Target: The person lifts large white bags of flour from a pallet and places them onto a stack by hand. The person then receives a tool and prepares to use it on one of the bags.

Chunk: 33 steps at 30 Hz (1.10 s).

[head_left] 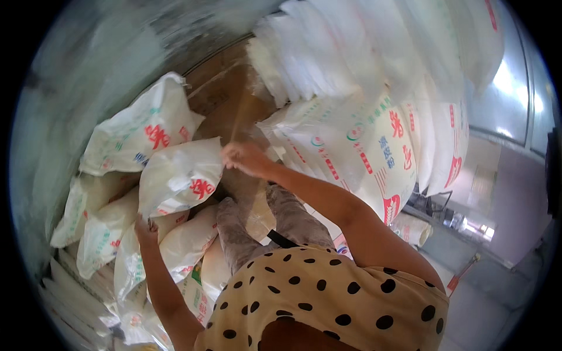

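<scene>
Between my two hands is a plump white sack [175,169] with red and green print, tilted over other sacks. My left hand [146,228] is closed on its lower left corner. At the sack's upper right corner, my right hand [246,159] is closed in a pinch, its arm stretched across from the right. Just behind it rests another white sack [137,126] with similar print. My legs stand close to the right of the held sack.
Filled white sacks [105,240] are piled along the left beside a pale wall. A tall stack of white sacks [351,146] rises at the right. Brown cardboard [219,90] lies on the floor between them. A blue-grey metal panel [509,82] stands at the far right.
</scene>
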Tool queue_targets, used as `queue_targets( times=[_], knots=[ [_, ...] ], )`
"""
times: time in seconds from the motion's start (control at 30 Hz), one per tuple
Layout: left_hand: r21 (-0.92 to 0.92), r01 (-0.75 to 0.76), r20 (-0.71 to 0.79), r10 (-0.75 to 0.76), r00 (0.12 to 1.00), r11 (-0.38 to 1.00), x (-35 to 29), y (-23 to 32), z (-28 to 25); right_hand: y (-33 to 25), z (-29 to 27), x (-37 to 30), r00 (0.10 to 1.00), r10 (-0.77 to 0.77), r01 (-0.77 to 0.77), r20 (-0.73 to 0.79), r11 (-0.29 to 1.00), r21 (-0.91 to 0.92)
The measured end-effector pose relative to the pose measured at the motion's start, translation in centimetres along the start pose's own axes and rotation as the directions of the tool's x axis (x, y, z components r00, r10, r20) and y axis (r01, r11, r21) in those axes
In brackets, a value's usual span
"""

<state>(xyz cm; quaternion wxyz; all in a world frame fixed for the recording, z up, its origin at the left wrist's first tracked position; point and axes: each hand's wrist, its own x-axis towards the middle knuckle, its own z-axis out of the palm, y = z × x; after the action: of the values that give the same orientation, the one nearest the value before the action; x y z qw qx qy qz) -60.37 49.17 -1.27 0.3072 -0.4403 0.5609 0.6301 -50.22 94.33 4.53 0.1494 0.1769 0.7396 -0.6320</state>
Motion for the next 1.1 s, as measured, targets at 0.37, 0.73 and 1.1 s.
queue_targets(
  times=[0.37,0.73,1.1],
  knots=[
    [0.487,-0.353,0.17,0.31,0.935,0.799,-11.2,-19.4,24.7,11.8,-23.0,-32.8,0.45,0.453,-0.083,-0.769,0.879,0.469],
    [0.394,0.144,0.703,-0.399,0.589,0.908,-20.3,-32.4,56.9,36.8,-39.4,-66.0,-0.542,0.265,-0.665,-0.797,0.445,0.6],
    [0.323,0.009,0.658,-0.231,0.717,0.946,-20.1,-32.2,58.5,45.2,-46.4,-66.9,-0.204,0.773,-0.32,-0.601,0.528,0.787]
  ],
)
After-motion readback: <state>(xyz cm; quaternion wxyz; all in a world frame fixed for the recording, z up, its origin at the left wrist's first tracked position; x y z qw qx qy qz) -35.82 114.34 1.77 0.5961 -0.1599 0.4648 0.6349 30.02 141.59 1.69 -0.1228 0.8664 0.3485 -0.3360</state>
